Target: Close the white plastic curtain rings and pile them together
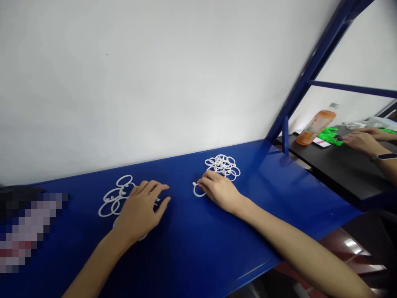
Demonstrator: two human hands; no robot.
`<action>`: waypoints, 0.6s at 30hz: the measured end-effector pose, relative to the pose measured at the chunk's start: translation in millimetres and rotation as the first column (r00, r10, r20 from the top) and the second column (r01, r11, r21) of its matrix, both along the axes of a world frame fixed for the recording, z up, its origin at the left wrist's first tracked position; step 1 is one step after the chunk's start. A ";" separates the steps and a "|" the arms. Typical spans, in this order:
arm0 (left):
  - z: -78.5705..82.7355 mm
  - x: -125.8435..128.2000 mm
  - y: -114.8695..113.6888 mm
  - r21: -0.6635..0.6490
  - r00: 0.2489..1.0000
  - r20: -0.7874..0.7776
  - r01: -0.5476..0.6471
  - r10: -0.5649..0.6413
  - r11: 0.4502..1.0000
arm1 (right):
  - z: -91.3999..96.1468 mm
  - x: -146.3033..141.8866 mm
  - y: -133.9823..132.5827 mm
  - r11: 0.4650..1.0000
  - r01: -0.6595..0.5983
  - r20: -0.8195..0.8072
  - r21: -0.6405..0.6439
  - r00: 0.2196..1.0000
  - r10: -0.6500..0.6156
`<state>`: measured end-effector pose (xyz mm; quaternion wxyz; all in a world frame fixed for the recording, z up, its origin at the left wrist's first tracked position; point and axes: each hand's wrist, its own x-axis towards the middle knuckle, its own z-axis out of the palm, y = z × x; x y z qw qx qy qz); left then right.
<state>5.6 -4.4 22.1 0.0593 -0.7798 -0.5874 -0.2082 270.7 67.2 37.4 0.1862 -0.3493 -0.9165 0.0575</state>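
Observation:
My right hand pinches a thin white ring with a small knob on its rim, just in front of a heap of similar white rings. Over a second, looser group of white rings, my left hand hovers or rests with thumb and fingers spread apart. It hides part of that group, and I cannot tell whether the palm touches the rings. Both groups lie on the blue shelf.
A white wall rises behind the shelf. Blue metal posts stand at the right. Beyond them, another person's hands work with green things on a black table, beside an orange drink bottle. A blurred-out object lies at left.

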 end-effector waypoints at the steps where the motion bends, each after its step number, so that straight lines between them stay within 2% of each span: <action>1: 0.8 -6.4 -0.3 -0.030 0.999 -0.035 -0.015 0.014 0.999 | 2.2 3.5 4.5 0.997 0.072 0.050 0.025 0.996 -0.073; 4: -0.7 -19.8 -0.8 -0.133 0.994 -0.104 -0.052 0.038 0.990 | 9.0 13.6 12.8 0.974 0.214 0.144 0.077 0.964 -0.223; 7: -5.5 -21.6 0.8 -0.171 0.993 -0.108 -0.068 0.050 0.983 | 14.8 21.3 13.7 0.962 0.251 0.197 0.112 0.943 -0.269; 13: -8.1 -13.7 5.3 -0.137 1.000 -0.022 -0.010 0.007 0.991 | 16.9 31.2 14.4 0.944 0.313 0.316 0.108 0.889 -0.331; 18: -4.7 -10.4 5.6 -0.059 0.998 0.050 0.030 -0.027 0.998 | 15.4 32.8 16.8 0.908 0.405 0.324 0.107 0.849 -0.417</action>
